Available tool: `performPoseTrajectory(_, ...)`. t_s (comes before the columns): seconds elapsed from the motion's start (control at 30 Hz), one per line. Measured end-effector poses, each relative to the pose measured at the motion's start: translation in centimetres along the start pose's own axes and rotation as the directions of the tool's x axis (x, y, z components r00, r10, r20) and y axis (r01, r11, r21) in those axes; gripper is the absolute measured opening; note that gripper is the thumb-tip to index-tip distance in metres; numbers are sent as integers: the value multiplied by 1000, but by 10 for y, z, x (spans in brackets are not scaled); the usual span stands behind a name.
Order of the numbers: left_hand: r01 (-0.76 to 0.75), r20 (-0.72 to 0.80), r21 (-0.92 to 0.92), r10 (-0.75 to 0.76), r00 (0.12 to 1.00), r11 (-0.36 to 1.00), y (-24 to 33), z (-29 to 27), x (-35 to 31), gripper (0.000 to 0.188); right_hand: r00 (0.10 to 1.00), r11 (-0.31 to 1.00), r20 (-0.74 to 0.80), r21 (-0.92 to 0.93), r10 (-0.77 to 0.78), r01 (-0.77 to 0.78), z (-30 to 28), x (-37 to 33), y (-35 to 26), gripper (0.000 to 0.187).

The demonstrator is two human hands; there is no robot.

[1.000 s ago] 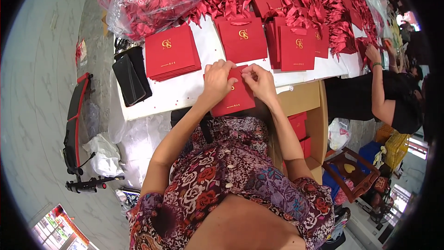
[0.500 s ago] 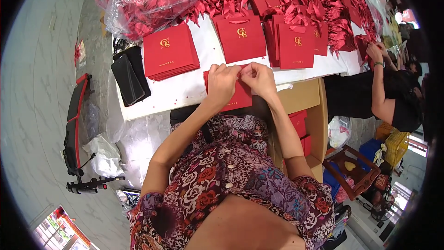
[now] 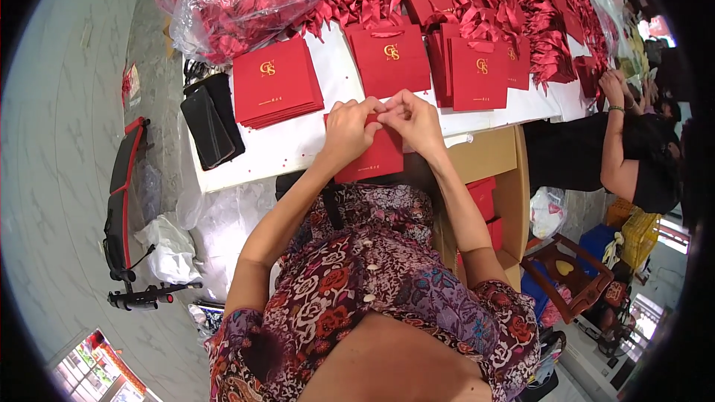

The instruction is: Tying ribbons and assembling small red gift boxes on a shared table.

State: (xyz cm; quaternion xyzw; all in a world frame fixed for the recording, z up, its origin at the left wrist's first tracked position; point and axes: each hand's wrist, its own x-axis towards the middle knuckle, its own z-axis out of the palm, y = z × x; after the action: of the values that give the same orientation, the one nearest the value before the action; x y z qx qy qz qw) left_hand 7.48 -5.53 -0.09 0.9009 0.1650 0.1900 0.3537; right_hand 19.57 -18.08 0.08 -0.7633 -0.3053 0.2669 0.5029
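1 red paper bag point(image 3: 370, 160) is held over the near edge of the white table point(image 3: 277, 150), btwn 2 hands: its upper part is gripped by the L hand point(image 3: 348, 130), fingers curled; its top edge is pinched by the R hand point(image 3: 414, 123), thumb & fingertips brought tog. Whether ribbon is caught there too can't be told.

1 stack of flat bags point(image 3: 274, 83) is laid to the L; beyond, more red bags point(image 3: 392, 73) are set out w/ ribbons, exact no. not countable.

1 clear plastic sack point(image 3: 240, 4) is filled w/ red ribbon; in 1 cardboard box point(image 3: 480, 160), R of the lap, red items point(image 3: 484, 197) are seen.

1 black phone point(image 3: 207, 128) is rested on black cloth point(image 3: 226, 98). The held bag's top is partly blocked by the hands.
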Motion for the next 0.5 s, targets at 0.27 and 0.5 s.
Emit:
performPoseTrajectory(0.27,-169,169,40,160,973,985,13,-18,0,25,954,989,294,-149,53,-9,-37,17,-6,16)
performPoseTrajectory(0.5,-299,116,69,290,950,952,13,-15,0,23,833,991,546,131,-82,12,-45,29,5,15)
